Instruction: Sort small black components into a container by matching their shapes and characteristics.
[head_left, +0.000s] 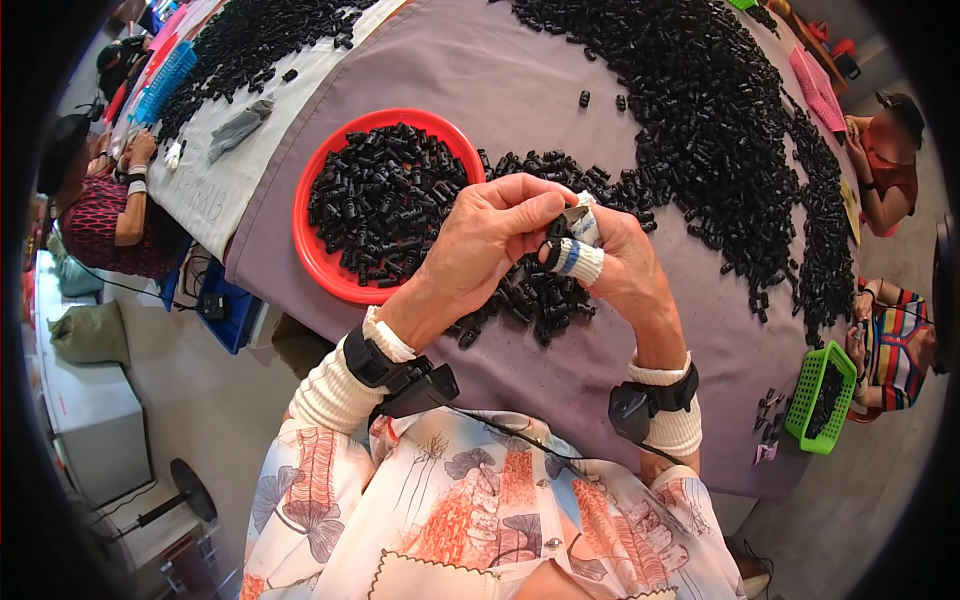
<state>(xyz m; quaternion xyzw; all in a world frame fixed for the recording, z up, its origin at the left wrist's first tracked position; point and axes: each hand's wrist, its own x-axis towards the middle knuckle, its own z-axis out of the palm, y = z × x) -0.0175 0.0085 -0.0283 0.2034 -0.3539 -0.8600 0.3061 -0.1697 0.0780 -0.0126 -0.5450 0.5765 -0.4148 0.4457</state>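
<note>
My two hands meet above a heap of small black cylindrical parts (pixel 545 295) on the cloth-covered table. With thumb and fingers pinched together, my left hand (pixel 475 245) holds one end of a small black part (pixel 550 248), mostly hidden by my fingers. My right hand (pixel 632 265) is closed on the same piece from the other side. White cloth finger covers (pixel 578 260) wrap its thumb and a finger, one with a blue stripe. Just left of my hands stands a red round basin (pixel 306 250) filled with similar black parts (pixel 385 200).
A large pile of black parts (pixel 700 130) spreads across the far right. At the right edge sits a green basket (pixel 818 390) beside a co-worker in stripes (pixel 895 345). Another co-worker (pixel 105 220) works at the left, near a blue basket (pixel 168 80) and a grey cloth (pixel 240 128).
</note>
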